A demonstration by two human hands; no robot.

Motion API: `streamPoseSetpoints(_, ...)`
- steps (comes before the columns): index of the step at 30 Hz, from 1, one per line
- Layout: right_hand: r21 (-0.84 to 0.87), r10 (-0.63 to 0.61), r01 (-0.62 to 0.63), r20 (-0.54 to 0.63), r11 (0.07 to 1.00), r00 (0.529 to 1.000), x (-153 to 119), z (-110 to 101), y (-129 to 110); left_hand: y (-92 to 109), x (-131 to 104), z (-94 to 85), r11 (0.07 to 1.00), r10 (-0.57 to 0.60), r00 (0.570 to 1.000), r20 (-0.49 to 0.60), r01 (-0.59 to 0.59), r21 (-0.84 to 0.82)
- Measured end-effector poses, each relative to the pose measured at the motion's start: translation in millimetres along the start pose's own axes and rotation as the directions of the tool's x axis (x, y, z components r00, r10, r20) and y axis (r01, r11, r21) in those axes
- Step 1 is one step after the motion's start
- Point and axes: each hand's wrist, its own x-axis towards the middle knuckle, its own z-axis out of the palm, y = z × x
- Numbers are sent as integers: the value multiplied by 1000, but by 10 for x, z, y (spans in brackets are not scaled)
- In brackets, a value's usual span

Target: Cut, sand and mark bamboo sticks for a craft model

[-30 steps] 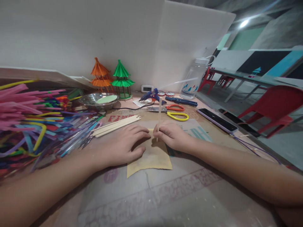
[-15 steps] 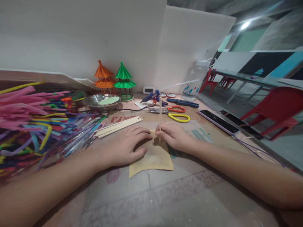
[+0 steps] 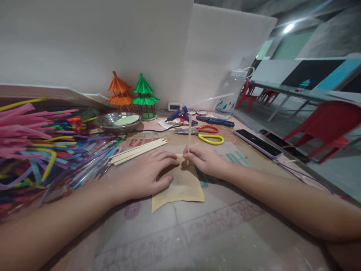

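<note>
Your right hand (image 3: 202, 158) pinches one stick (image 3: 190, 130) upright over the sheet (image 3: 180, 190); your left hand (image 3: 150, 171), loosely open, visibly holding nothing, lies at the sheet's left. Seemingly finished: orange tower (image 3: 119, 85), green tower (image 3: 145, 100). Unjoined: stick, loose pile (image 3: 138, 151).

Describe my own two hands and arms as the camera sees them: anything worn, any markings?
The left hand and right hand are ungloved. The left forearm and right forearm are bare up to the picture's edges: no sleeve, watch, bracelet or cable shows, nor any clear marking.
</note>
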Motion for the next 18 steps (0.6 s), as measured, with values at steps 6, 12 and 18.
streamPoseSetpoints(6,63,-14,12,30,998,999,10,7,-28,-7,9,-2,1000,16,1000,-13,-16,-12)
streamPoseSetpoints(12,31,-24,22,46,999,999,5,14,-25,-8,9,-9,1000,23,1000,-13,-24,-18)
streamPoseSetpoints(18,22,14,-15,27,1000,1000,1,14,-68,0,4,-15,1000,22,1000,-6,-22,-6)
